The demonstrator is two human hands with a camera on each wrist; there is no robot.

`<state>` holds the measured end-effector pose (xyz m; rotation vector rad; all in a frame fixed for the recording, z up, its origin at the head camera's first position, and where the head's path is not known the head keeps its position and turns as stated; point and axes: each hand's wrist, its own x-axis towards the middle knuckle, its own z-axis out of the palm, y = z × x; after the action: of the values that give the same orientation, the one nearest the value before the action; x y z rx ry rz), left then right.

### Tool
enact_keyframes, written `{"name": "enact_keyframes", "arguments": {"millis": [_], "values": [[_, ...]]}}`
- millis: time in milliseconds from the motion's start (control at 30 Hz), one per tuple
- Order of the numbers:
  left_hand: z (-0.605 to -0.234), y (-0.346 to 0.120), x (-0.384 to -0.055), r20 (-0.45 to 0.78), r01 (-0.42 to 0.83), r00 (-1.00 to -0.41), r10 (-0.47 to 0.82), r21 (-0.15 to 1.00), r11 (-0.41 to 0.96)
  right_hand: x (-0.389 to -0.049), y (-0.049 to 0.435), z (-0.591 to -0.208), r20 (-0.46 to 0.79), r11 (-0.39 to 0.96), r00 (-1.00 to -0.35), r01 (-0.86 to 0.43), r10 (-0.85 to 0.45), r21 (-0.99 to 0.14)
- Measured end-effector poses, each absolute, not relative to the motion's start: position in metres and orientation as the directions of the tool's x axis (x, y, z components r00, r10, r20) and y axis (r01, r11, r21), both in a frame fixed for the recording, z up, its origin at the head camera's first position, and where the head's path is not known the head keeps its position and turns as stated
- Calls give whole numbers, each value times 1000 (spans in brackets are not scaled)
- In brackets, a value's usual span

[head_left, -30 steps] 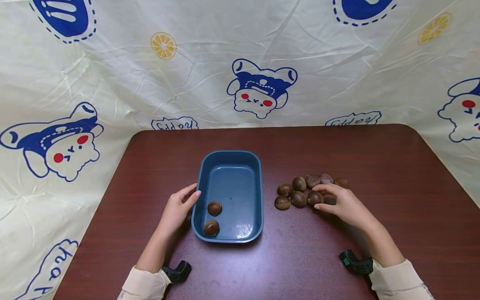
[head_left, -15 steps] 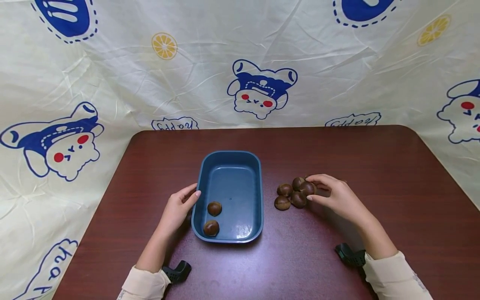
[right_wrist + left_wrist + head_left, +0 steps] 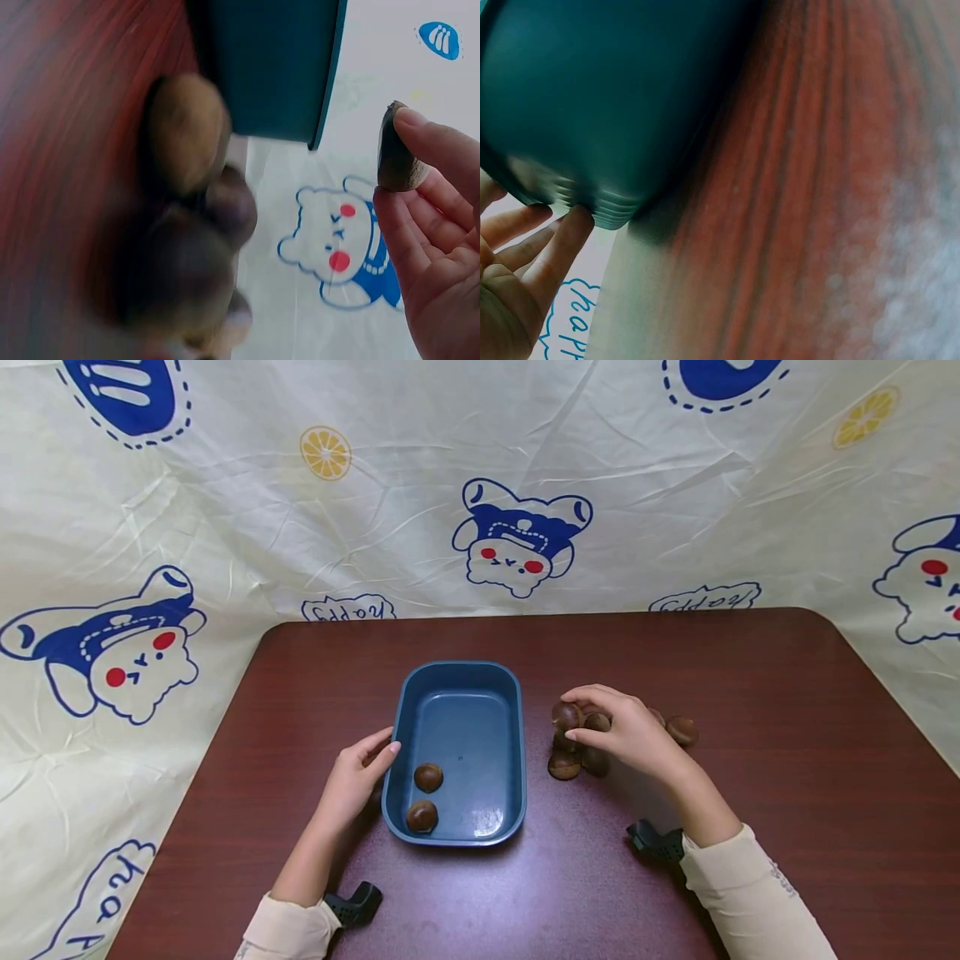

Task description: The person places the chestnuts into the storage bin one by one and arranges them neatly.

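A blue rectangular tray holds two brown chestnuts, one chestnut above the other chestnut, near its lower left. Against its left side rests my left hand; the left wrist view shows straight fingers and thumb touching the tray's outer wall. My right hand pinches a chestnut between thumb and fingertips, raised over the pile right of the tray. In the right wrist view that chestnut hangs apart from the blurred others. Part of the pile is hidden behind the right hand.
Loose chestnuts lie on the brown table, among them one chestnut nearest the tray and another chestnut farther right. A patterned white cloth stands behind the table. Each wrist wears a black device.
The right hand has pinched a chestnut from the pile, lifted it and carried it leftward towards the tray. The left hand and the tray have stayed in place.
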<state>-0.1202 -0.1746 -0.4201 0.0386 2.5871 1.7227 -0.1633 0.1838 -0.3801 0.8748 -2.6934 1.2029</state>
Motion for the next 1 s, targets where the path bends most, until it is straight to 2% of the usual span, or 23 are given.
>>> {"name": "enact_keyframes", "arguments": {"millis": [233, 533, 1000], "values": [[-423, -175, -121, -3, 14, -999, 42, 922, 387, -171, 149, -377, 254, 450, -804, -529, -538, -719], [-422, -176, -121, -7, 9, -999, 39, 918, 397, -178, 106, -375, 236, 401, -760, -548, -606, -734], [-386, -163, -108, -26, -11, -999, 31, 913, 408, -185, 55, -385, 177, 378, -686, -576, -706, -725]]}}
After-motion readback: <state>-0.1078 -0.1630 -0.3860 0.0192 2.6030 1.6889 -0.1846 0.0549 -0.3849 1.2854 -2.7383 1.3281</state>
